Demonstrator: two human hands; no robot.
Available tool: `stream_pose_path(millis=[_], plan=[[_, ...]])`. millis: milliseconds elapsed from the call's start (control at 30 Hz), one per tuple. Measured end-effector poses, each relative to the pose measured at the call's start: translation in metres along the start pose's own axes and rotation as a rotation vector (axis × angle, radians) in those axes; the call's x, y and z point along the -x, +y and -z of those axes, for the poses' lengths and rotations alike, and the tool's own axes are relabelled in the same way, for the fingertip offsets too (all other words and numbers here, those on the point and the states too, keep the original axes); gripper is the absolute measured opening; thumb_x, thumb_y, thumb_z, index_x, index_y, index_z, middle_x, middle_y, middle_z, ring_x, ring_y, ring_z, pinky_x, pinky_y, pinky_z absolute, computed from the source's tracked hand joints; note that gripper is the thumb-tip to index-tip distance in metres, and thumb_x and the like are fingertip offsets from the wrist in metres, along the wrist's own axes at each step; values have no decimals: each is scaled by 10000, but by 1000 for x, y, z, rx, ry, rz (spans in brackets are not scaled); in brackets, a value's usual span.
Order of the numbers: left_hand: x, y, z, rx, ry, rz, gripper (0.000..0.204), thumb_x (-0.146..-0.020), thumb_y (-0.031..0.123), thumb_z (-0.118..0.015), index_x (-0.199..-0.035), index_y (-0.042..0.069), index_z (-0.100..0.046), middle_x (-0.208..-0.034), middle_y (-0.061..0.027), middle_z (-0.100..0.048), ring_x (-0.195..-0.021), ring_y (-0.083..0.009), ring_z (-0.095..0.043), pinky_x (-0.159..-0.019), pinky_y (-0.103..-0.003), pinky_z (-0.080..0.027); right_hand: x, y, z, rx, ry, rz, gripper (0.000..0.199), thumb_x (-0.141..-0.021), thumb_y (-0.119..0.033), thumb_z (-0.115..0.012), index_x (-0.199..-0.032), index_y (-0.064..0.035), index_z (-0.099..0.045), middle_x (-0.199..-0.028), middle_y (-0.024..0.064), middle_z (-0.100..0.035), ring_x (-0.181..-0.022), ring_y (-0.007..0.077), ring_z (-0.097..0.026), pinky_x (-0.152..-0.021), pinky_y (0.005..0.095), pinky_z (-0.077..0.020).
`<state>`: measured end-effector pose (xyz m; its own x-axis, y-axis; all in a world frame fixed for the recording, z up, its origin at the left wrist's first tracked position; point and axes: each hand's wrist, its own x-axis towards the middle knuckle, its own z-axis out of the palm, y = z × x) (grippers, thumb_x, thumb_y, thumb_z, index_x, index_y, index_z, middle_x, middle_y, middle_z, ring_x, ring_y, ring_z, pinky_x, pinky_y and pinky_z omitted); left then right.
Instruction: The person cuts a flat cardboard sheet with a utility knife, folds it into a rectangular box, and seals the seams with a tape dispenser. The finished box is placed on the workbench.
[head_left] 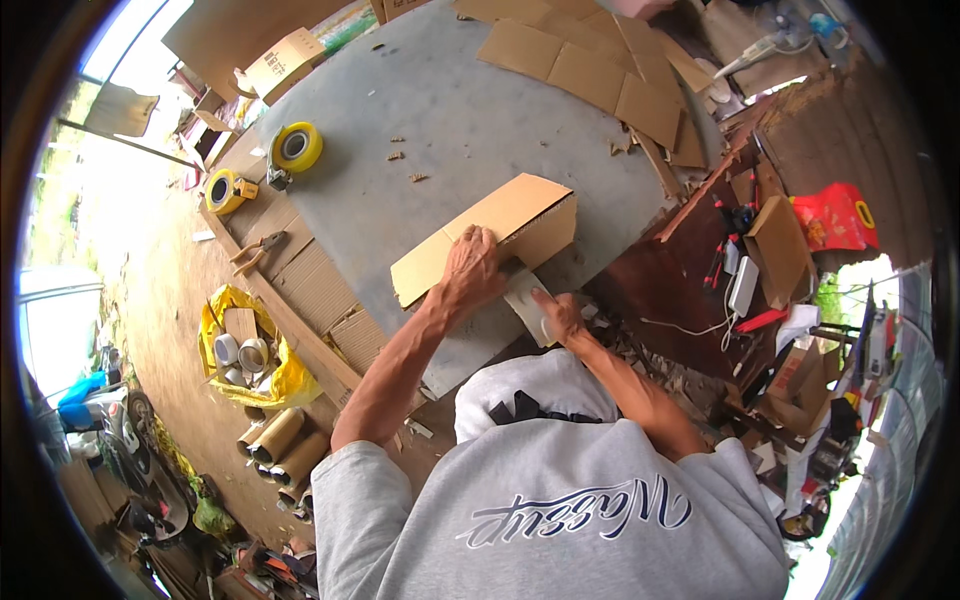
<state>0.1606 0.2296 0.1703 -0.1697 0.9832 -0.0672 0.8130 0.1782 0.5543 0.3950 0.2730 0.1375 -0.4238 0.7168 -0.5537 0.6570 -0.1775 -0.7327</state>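
A long brown cardboard box (482, 234) lies slantwise near the edge of the grey tabletop (350, 180). My left hand (472, 265) presses on its near top side, fingers bent close together on the cardboard. Just to the right, my right hand (562, 317) grips a flat grey plate-like tool (527, 306), thumb on its face. The tool's far end meets the near side of the box beside my left hand. Its exact kind is unclear.
Yellow tape on a dispenser (296, 147), another tape roll (228, 191) and pliers (259, 252) lie at left. Flattened cardboard (590, 60) covers the far right. A yellow bag (290, 372) and cardboard tubes (285, 445) stand lower left; a red bag (835, 217) is at right.
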Motion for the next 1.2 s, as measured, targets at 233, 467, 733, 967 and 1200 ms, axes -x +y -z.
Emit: stream_pose_path(millis=[233,467,733,967,1200], plan=[[-1,16,-10,-33,39,78,482,-863,198,-757,-1199,-90,-568,-1157,-274,-646,-1091,-416,-636,-925,-486,-524,0,-2,1,-37,-21,-3,756,-856,-598,-651,-624,104,-490,-579,209,-347,-582,197,-432,-575,456,-390],[0,1,-25,-110,106,34,440,-885,187,-710,-1192,-91,-561,-1231,-293,-628,-1135,-422,-631,-948,-482,-524,9,-43,11,138,-175,-22,703,-833,-562,-659,-636,102,-534,-575,188,-483,-606,232,-483,-605,470,-426],[-4,-9,-42,-127,167,13,376,-862,225,-716,-1114,-15,-572,-1061,-228,-659,-1017,-396,-673,-860,-499,-545,2,-14,-8,577,-361,-25,560,-906,-533,-652,-997,8,-763,-1029,281,-729,-1006,409,-722,-873,456,-571],[-50,1,-32,-272,-163,270,335,-872,326,-717,-925,-3,-680,-913,-213,-731,-859,-370,-732,-742,-457,-575,38,22,52,-108,-142,-132,570,-875,-527,-687,-836,41,-710,-724,61,-639,-702,175,-573,-669,371,-460],[-36,5,-28,195,276,11,399,-969,335,-659,-1085,-44,-700,-979,-250,-740,-901,-370,-744,-774,-448,-587,44,-22,106,-285,8,200,486,-930,-436,-679,-978,45,-725,-779,89,-687,-725,146,-600,-667,341,-487]])
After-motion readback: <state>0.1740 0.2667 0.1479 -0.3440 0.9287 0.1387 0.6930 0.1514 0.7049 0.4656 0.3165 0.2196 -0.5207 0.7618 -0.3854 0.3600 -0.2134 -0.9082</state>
